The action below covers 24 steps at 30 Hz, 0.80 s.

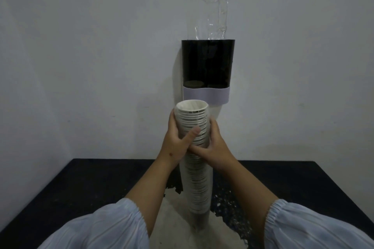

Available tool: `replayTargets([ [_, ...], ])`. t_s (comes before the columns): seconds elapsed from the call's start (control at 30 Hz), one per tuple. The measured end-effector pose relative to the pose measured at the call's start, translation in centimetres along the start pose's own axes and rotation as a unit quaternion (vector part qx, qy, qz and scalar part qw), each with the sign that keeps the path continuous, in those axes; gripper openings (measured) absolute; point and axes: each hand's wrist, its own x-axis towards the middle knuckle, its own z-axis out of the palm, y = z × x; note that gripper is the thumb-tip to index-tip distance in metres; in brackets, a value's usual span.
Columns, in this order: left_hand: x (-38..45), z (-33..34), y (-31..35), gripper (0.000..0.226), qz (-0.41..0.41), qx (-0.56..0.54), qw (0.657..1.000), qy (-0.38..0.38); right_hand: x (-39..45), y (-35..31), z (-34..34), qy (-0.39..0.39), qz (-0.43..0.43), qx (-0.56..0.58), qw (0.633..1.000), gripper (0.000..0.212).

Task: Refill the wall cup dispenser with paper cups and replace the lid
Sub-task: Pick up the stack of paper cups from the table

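Gripping with both hands, I hold the tall stack of paper cups (197, 159) near its top at frame centre: left hand (178, 143) wrapped round it with the thumb across the front, right hand (214, 145) curled on the other side. Its foot stands on the dark surface (81, 184) below. Just above, the black wall cup dispenser (207, 62) hangs open-topped, clear plastic (216, 18) rising from it.

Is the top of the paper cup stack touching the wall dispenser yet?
Apart. The head view shows the stack of paper cups, gripped by the left hand and right hand, with bare wall between its rim and the dispenser.
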Motion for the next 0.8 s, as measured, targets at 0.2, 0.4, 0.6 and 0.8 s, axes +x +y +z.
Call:
replayTargets([
  [0.2, 1.2, 0.8, -0.1, 0.086, 0.03, 0.034, 0.999, 0.002, 0.9, 0.8, 0.7, 0.058, -0.04, -0.021, 0.997, 0.086],
  [0.4, 1.2, 1.3, -1.8, 0.096, -0.023, 0.017, 0.998, -0.06, -0.4, 2.8, 0.3, 0.078, -0.002, 0.0, 0.997, 0.084],
  [0.6, 0.6, 1.5, -3.0, 0.076, -0.052, 0.01, 0.995, -0.087, -1.2, 4.1, 0.4, 0.082, 0.027, 0.017, 0.996, 0.083],
  [0.8, -0.7, 1.3, -4.8, 0.07, -0.092, -0.011, 0.991, -0.096, -2.2, 5.4, 0.9, 0.075, 0.053, 0.016, 0.996, 0.082],
])
